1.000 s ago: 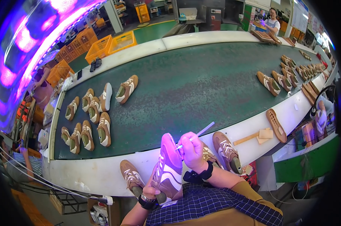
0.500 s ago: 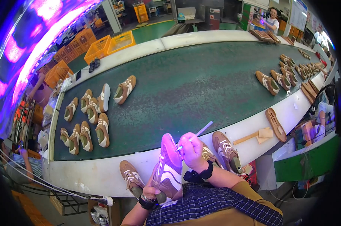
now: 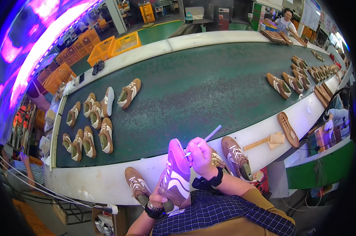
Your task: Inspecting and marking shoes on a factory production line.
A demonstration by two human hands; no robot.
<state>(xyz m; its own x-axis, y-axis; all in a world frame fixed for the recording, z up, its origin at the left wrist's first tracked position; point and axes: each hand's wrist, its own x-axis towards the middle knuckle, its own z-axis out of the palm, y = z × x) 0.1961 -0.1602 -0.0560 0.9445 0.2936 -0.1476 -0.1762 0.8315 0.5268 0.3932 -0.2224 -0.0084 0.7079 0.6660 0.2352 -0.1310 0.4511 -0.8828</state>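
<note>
Well, left fingers (image 3: 158, 199) grip the shoe (image 3: 177, 184) (long axis toward belt (image 3: 182, 90), toe (image 3: 174, 148) foremost), right fingers (image 3: 196, 147) a stick (image 3: 213, 133).

Shoe workshop, long green belt (image 3: 193, 94), grouped sneakers (image 3: 130, 93), orange crates (image 3: 100, 52), distant co-worker (image 3: 284, 25)

The right hand (image 3: 201, 157) partly hides a brown shoe (image 3: 218, 160) (extent unclear).

We note green belt (image 3: 193, 98) bearing brown shoes (image 3: 129, 93); white rim (image 3: 103, 179) bearing further shoes (image 3: 233, 153), tan stick (image 3: 256, 144), brown sole (image 3: 287, 128).
</note>
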